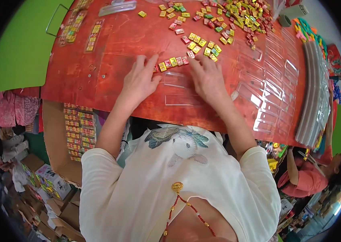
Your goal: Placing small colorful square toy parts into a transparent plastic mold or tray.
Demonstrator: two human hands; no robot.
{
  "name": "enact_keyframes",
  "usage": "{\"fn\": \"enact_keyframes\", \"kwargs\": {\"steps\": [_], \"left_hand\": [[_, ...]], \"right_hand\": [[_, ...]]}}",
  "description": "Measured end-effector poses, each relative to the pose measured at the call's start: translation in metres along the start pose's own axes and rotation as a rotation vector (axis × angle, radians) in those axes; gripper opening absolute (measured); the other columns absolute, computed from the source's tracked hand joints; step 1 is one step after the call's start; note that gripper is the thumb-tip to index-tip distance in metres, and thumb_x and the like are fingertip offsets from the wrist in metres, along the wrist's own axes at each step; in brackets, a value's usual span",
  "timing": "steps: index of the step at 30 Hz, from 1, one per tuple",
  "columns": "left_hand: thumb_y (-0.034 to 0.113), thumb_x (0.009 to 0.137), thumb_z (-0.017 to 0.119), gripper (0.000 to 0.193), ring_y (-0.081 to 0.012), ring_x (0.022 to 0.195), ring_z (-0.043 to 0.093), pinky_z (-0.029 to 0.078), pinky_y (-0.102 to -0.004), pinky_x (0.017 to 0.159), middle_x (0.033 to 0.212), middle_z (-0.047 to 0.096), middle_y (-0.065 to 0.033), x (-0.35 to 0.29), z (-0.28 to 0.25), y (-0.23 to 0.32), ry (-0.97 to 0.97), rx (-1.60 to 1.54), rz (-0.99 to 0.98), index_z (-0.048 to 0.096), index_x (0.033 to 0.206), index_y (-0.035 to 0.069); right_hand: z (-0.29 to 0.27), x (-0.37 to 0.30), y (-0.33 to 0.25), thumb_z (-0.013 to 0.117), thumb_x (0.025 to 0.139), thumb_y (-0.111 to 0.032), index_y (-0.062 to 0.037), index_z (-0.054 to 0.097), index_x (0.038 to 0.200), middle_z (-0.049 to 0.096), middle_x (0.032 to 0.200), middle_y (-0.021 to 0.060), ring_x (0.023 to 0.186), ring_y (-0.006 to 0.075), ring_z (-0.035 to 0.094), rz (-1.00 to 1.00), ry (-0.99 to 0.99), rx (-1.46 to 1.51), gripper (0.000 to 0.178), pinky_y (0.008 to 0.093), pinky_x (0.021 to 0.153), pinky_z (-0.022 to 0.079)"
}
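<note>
A slightly crooked row of small red and yellow boxes (173, 61) lies on the red table between my two hands. At the row's left end is my left hand (139, 82), its fingers apart and bent, their tips by the end box. My right hand (210, 80) is at the other end, fingers spread over the table and forefinger beside a tilted red box (190, 54). Neither hand visibly grips anything. Just below the row lies a clear plastic tray (174, 80), and a longer clear tray (182, 100) sits nearer the table's front edge.
A large heap of small boxes (249, 16) covers the far right. Clear trays (273, 90) spread over the right side, beside a long stack of trays (315, 92). Filled strips (94, 35) lie far left. A carton (53, 137) of packed strips stands below left. Another person (305, 173) is at right.
</note>
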State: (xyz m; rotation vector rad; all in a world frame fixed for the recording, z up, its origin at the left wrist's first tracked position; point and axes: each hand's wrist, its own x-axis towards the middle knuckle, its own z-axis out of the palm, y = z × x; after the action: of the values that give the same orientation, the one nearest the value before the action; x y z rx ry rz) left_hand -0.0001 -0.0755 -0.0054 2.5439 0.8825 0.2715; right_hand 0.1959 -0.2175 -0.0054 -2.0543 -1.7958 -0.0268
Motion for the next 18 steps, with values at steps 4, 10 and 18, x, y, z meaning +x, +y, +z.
{"fn": "enact_keyframes", "kwargs": {"steps": [4, 10, 18], "left_hand": [[0.022, 0.086, 0.072, 0.062, -0.0392, 0.108, 0.06, 0.056, -0.0489, 0.082, 0.12, 0.049, -0.019, 0.004, 0.006, 0.013, -0.019, 0.007, -0.069, 0.048, 0.141, 0.009], [0.019, 0.088, 0.07, 0.055, -0.0395, 0.103, 0.062, 0.056, -0.0497, 0.078, 0.116, 0.049, -0.0182, 0.009, 0.017, 0.018, 0.028, -0.027, -0.049, 0.051, 0.137, 0.008], [0.014, 0.089, 0.067, 0.037, -0.0362, 0.101, 0.064, 0.056, -0.0455, 0.08, 0.115, 0.053, -0.0159, 0.018, 0.025, 0.02, 0.035, 0.061, -0.026, 0.061, 0.126, 0.01]], "right_hand": [[0.012, 0.025, 0.026, 0.065, 0.089, -0.011, -0.008, 0.058, 0.129, 0.059, 0.104, 0.0131, 0.099, 0.031, 0.06, -0.013, -0.062, -0.02, 0.04, 0.0429, 0.081, 0.048], [0.015, 0.025, 0.03, 0.069, 0.087, -0.015, -0.0074, 0.057, 0.126, 0.06, 0.103, 0.0146, 0.096, 0.0354, 0.062, -0.028, -0.169, 0.12, 0.042, 0.0455, 0.083, 0.05], [0.017, 0.039, 0.028, 0.069, 0.089, -0.022, -0.0136, 0.062, 0.119, 0.064, 0.097, 0.0145, 0.084, 0.0367, 0.066, -0.052, -0.209, 0.094, 0.032, 0.0462, 0.071, 0.055]]}}
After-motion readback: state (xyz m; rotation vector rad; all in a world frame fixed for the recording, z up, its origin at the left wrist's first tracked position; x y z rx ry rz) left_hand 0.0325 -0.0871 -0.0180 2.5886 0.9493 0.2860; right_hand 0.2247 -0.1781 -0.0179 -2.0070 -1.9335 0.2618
